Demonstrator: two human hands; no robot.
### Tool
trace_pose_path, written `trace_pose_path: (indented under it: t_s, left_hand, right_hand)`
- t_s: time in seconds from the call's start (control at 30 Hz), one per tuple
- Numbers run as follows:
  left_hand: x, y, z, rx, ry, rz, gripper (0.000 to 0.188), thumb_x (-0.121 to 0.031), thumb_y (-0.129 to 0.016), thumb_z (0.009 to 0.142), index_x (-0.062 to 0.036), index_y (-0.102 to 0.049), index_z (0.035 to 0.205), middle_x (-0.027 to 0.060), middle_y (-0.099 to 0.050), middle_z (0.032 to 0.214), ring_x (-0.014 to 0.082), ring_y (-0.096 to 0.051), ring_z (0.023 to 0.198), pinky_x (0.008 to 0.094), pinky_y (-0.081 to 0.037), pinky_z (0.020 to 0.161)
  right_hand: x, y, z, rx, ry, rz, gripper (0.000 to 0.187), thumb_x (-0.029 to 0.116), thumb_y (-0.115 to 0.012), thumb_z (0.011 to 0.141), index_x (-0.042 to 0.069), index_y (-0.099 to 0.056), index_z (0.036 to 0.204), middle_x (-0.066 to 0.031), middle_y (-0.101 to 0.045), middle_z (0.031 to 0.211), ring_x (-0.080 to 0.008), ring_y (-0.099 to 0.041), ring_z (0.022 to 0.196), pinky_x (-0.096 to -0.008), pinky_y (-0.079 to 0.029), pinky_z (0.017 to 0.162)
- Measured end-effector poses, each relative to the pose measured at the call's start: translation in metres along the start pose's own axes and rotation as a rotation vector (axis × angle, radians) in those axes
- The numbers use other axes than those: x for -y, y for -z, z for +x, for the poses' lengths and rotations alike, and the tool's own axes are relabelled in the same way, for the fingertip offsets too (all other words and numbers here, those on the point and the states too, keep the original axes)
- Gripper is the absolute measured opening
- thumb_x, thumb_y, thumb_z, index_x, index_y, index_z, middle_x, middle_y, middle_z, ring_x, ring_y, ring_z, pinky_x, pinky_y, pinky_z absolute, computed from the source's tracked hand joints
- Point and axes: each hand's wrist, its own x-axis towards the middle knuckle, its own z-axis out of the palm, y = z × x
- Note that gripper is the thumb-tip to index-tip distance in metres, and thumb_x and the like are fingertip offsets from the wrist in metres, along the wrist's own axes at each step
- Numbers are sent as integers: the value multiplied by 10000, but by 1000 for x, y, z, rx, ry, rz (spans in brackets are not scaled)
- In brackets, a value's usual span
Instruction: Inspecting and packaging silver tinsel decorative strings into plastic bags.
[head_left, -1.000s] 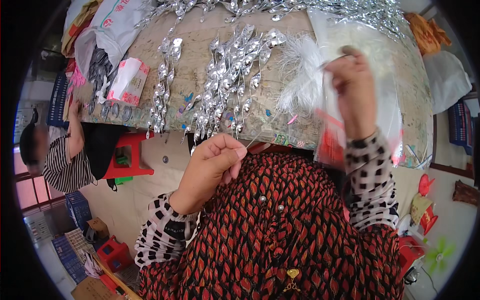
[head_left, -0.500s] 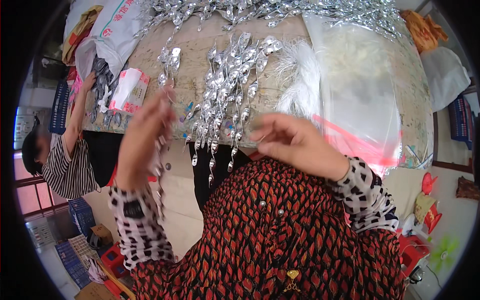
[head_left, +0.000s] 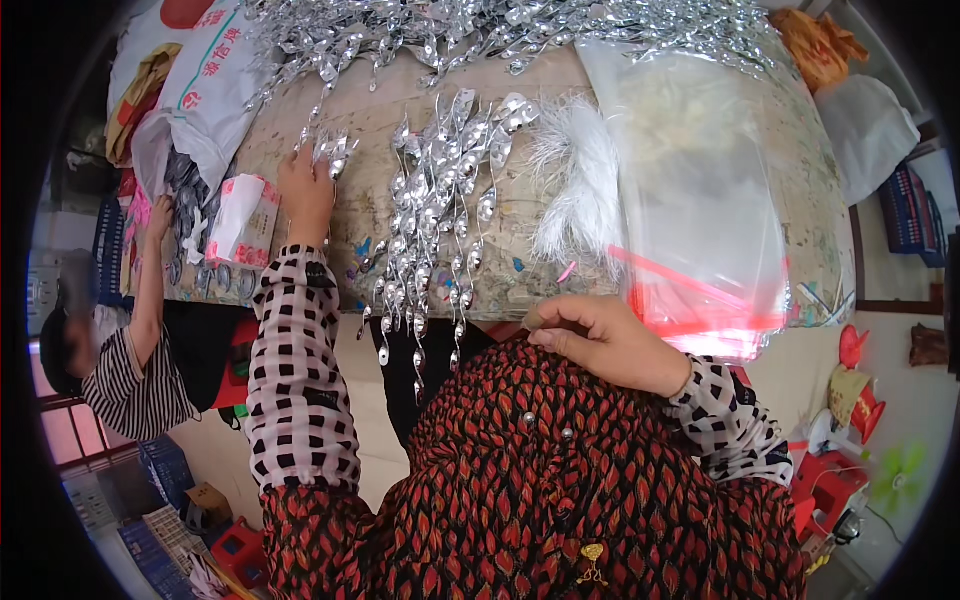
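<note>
From here I see the surface first, a worn, paint-flecked top curving across the person's front. At its left end a co-worker in a striped shirt stretches an arm over it, the hand near the sack. Along the far side runs a wide, glittering pile of twisted silver strips. To the right lie flat clear bags, one over another, their red-banded ends reaching past the near edge. The white sack slumps at the far left, dark pieces showing at its mouth. In the middle lies a bunch of silver strips, its lower ends hanging over the near edge, and between it and the bags rests a hank of white thread. The pink-and-white box stands near the left hand.

The right hand is just by the near edge, between the bunch and the bags, fingers curled and thumb close to the forefinger; I cannot tell whether they pinch anything. The left hand reaches out over the surface, its fingers at a few strips left of the bunch; whether they grip them I cannot tell. Smallest is a pink scrap below the hank.
</note>
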Motion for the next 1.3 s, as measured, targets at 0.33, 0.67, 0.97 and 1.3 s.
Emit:
trace_pose_path:
  t_s: [0.33, 0.67, 0.97, 1.3]
  left_hand:
    - [-165, 81, -79, 328, -305, -268, 576, -287, -658, 838, -67, -463, 1333, 234, -449, 1296, 374, -416, 1214, 451, -341, 1015]
    - [-179, 71, -103, 477, -284, -150, 808, -234, -660, 795, -25, -226, 1444, 333, -353, 1339, 482, -379, 1209, 501, -331, 1023]
    - [-162, 61, -98, 468, -205, -169, 773, -214, -622, 820, 58, -215, 1419, 323, -335, 1371, 460, -384, 1231, 464, -334, 1038]
    - [-161, 63, -89, 513, -149, -354, 734, -197, -628, 837, 30, -248, 1423, 309, -281, 1418, 441, -389, 1237, 451, -331, 1049]
  right_hand:
    - [-14, -8, 36, -167, 109, -347, 225, 192, -586, 884, -23, -605, 950, -202, -635, 805, -328, -627, 734, -382, -483, 674]
    - [-21, -20, 113, -320, 35, -869, 347, 274, -533, 836, -36, -629, 712, -237, -619, 717, -410, -613, 705, -495, -488, 661]
    - [-26, -7, 115, -426, -251, 81, 260, 220, -599, 817, -13, -644, 710, -54, -625, 631, -68, -569, 526, -229, -427, 472]
    - [-29, -11, 142, -412, -55, -53, 230, 206, -587, 830, -11, -636, 772, -58, -650, 660, -93, -586, 535, -229, -437, 489]
